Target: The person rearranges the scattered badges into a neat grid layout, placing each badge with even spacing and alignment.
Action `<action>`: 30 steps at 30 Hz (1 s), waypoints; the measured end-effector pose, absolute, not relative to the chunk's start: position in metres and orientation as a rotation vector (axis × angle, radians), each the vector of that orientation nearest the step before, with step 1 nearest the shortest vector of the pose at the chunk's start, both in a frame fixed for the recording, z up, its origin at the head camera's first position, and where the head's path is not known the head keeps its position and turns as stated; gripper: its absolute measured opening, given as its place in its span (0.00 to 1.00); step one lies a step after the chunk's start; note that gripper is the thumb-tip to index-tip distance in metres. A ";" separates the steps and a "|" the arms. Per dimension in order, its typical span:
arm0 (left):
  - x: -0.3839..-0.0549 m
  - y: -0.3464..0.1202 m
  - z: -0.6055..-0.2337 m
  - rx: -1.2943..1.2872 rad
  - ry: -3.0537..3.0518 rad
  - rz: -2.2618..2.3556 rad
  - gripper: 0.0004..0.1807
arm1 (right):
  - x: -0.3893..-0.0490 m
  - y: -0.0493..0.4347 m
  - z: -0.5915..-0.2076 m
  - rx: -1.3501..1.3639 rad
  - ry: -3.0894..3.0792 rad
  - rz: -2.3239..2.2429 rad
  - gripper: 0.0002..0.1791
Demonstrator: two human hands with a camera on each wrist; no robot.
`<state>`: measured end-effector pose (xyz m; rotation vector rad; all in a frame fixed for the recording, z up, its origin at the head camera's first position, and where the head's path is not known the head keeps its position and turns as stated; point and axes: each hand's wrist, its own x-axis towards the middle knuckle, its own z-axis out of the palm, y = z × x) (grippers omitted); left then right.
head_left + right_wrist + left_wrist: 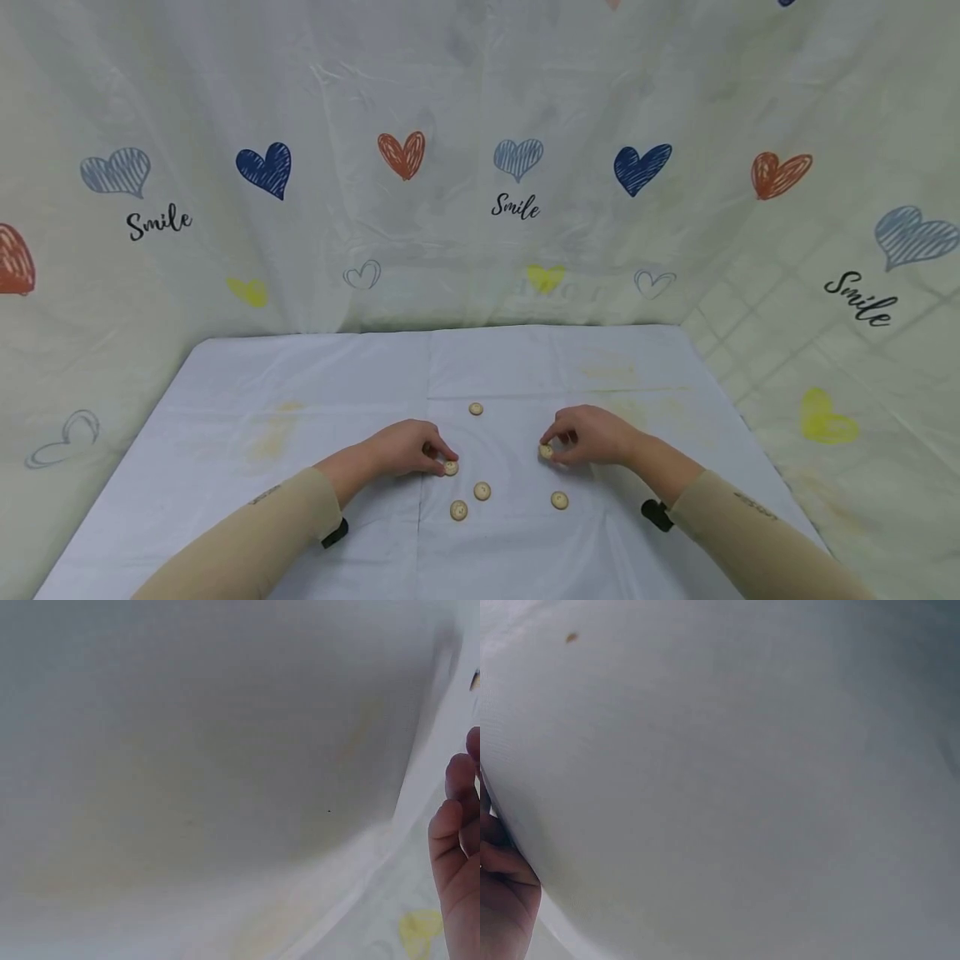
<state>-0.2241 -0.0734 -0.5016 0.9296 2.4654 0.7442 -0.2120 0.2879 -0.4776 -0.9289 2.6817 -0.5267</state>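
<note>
In the head view my left hand (408, 448) pinches a pale wooden button (451, 469) at the white cloth, its fingertips at the button's upper left edge. My right hand (592, 435) holds another wooden button (545, 452) between thumb and fingers, right of the middle. Several more round buttons lie between and around the hands: one at the back (476, 409), one near the centre (482, 491), a front-left button (459, 510) and a front-right button (559, 500). The wrist views catch only part of the left hand (506, 900) and right hand (461, 847); the held buttons are not visible there.
A white cloth (337, 375) with creases and faint yellow stains covers the table. Behind and at the sides hangs a pale curtain (450, 233) printed with hearts and "Smile". Dark wrist devices show under the left sleeve (247, 533) and right sleeve (750, 533).
</note>
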 end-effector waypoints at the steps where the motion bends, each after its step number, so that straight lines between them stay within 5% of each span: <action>1: -0.224 -0.074 -0.501 0.928 2.466 0.745 0.12 | -0.213 0.287 -0.477 -0.917 2.684 -0.526 0.10; 30: -0.226 -0.074 -0.505 0.896 2.458 0.770 0.12 | -0.281 0.248 -0.482 -0.713 2.718 -0.550 0.09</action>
